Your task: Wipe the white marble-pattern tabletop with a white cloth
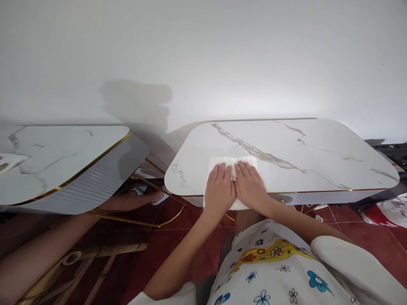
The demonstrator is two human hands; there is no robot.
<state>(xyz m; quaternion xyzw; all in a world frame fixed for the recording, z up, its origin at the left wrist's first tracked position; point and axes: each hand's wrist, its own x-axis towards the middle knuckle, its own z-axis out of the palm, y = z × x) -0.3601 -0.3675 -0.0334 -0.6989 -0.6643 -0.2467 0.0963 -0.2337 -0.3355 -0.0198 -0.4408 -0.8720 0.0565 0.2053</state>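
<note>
A white cloth (233, 203) lies at the front edge of a white marble-patterned table (318, 156), part of it hanging over the gold trim. My left hand (220, 186) rests flat on the cloth's left half, fingers pointing away from me. Beside it, my right hand (249, 182) presses flat on the right half, its fingers a little apart. The two hands touch or nearly touch along their inner sides. Much of the cloth is hidden beneath them.
A second marble-topped table (73, 152) with a ribbed side stands at left, a white item (11, 162) on it. Another person's legs (127, 203) reach beneath it. A bamboo seat (95, 254) is at lower left. A pale wall (203, 55) rises behind. Red-and-white packaging (386, 212) lies at right.
</note>
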